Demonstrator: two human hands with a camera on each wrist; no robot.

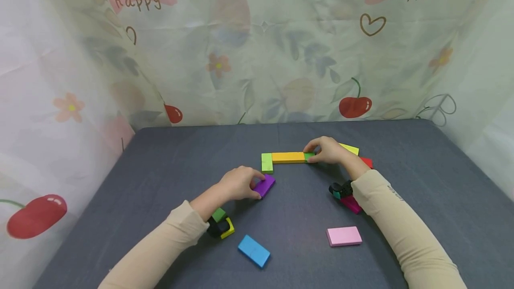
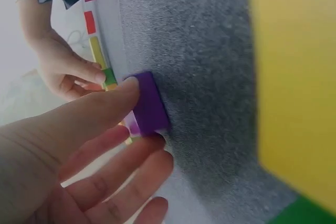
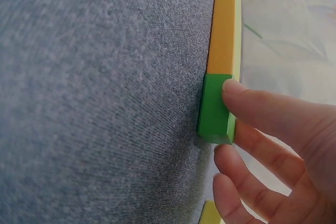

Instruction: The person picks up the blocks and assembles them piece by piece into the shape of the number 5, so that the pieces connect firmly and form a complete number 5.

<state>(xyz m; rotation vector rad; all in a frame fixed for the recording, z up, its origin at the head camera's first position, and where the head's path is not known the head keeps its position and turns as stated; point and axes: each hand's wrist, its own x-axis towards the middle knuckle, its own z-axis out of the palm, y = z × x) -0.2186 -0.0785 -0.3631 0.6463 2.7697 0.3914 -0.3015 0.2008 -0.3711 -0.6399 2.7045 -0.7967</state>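
Observation:
My left hand (image 1: 239, 183) pinches a purple block (image 1: 265, 186) between thumb and fingers; the left wrist view shows the purple block (image 2: 150, 103) close up, thumb on its near face. Farther back, my right hand (image 1: 327, 150) holds a green block (image 3: 216, 108) with the thumb on its side. That green block touches the end of a long orange block (image 1: 288, 158). At the orange block's other end lies a light green block (image 1: 267, 163), set crosswise, just beyond the purple one.
Under the left wrist are a green block (image 1: 218, 214) and a yellow block (image 1: 228, 229). A blue block (image 1: 254, 251) and a pink block (image 1: 344, 236) lie nearer. Around the right forearm are yellow (image 1: 349, 149), red (image 1: 366, 162) and magenta (image 1: 351, 204) blocks. A patterned curtain (image 1: 265, 57) hangs behind the dark tabletop.

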